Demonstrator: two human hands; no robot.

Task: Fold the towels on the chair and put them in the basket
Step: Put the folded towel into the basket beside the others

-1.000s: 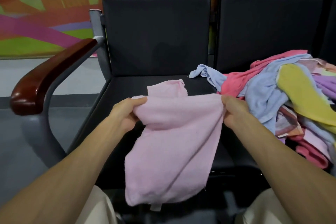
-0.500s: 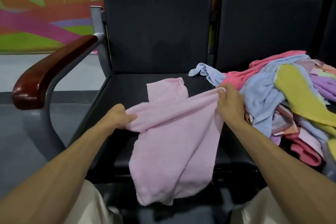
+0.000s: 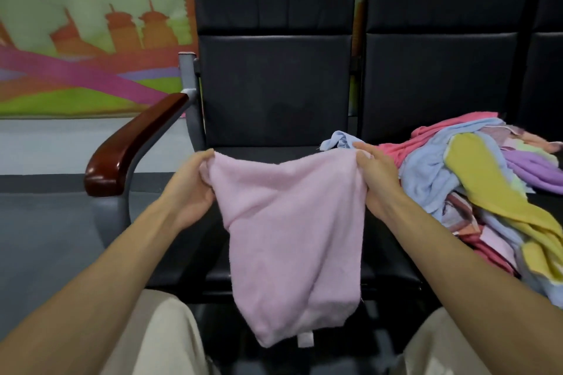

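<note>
- Your left hand [image 3: 190, 192] pinches one top corner of the pink towel [image 3: 292, 237]. The fingers are curled round the cloth.
- Your right hand [image 3: 377, 183] pinches the other top corner the same way, with the thumb on the near side.
- You hold the two corners up and apart, so the towel hangs down in front of the chair [image 3: 274, 85]. That way you can see its shape and find the edges before you fold.
- The top edge dips a little in the middle, so I think the towel is not pulled tight yet.
- A small white tag [image 3: 305, 339] peeks out at the bottom. The towel may be doubled over, but I cannot tell for sure.
- The pile of towels [image 3: 487, 192] lies on the next chair [image 3: 441, 76], just beside your right hand. It is close, so the next one is easy to grab.
- A blue towel [image 3: 341, 140] from the pile pokes out behind your right fingers.
- The dark seat behind the pink towel is flat, so it looks like a good spot to lay the towel on.
- The basket is not in view, so I cannot tell where the folded towel will go.
</note>
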